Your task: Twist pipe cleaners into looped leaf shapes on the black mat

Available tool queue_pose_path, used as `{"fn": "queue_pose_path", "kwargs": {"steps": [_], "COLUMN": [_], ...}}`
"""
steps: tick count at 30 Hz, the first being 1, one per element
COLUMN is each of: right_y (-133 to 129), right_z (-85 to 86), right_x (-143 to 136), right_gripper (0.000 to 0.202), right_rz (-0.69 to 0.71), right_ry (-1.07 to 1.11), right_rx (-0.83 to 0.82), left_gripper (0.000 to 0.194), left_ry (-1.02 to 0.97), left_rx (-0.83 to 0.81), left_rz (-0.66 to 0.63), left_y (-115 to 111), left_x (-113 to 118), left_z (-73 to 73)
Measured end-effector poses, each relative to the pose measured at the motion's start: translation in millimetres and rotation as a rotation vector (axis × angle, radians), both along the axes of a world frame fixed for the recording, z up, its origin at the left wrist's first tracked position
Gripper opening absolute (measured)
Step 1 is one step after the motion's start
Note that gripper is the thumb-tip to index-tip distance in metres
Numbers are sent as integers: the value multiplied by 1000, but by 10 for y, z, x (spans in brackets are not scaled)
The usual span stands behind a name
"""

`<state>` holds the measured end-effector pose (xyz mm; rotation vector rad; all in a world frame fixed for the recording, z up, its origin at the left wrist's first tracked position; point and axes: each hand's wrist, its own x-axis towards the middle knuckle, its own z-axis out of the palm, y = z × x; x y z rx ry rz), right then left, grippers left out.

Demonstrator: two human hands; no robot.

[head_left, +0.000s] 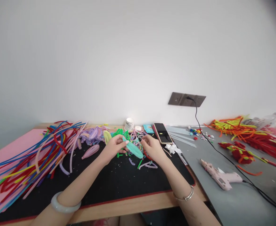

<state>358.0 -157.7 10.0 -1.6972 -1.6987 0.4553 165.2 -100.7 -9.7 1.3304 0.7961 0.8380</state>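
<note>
My left hand [115, 148] pinches the upper end of a teal leaf-shaped piece of bent pipe cleaners [135, 151], which slants down to the right over the black mat. Close beside it, my right hand [154, 150] is closed on what look like small scissors [146, 156]; a red curve shows under the palm and a dark tip by the fingers, the rest is covered. Behind both hands lies a heap of cut pipe cleaner bits and green loops [120, 134]. A pink pipe cleaner petal [90, 151] rests left of my left hand.
Long multicoloured pipe cleaners [55, 147] spread across the left side. A paper cup [129, 124] and a phone [162, 133] stand near the wall. At right are a pink glue gun [220, 176], its black cable [216, 150] and red and orange pipe cleaners [257, 139].
</note>
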Motion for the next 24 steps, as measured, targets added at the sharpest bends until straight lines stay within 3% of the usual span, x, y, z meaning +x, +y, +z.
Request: {"fn": "queue_pose_path", "kwargs": {"steps": [2,4,8,12,24], "right_y": [4,28,74,61,47], "right_z": [-38,-111,-222,-235,-173], "right_x": [-95,-156,-179,-189,-152], "right_gripper": [25,22,21,16,23], "right_rz": [216,243,100,116,110], "right_ry": [215,272,91,12,-37], "right_rx": [-223,-279,22,117,175], "left_gripper": [31,30,22,24,35], "left_ry": [-5,29,254,468,410], "left_rx": [31,57,252,502,318], "left_rz": [14,38,-1,-142,-90], "left_y": [-27,-44,-39,-31,-107], "left_x": [7,7,-37,-83,11], "left_z": [-18,-30,-52,-82,-143]}}
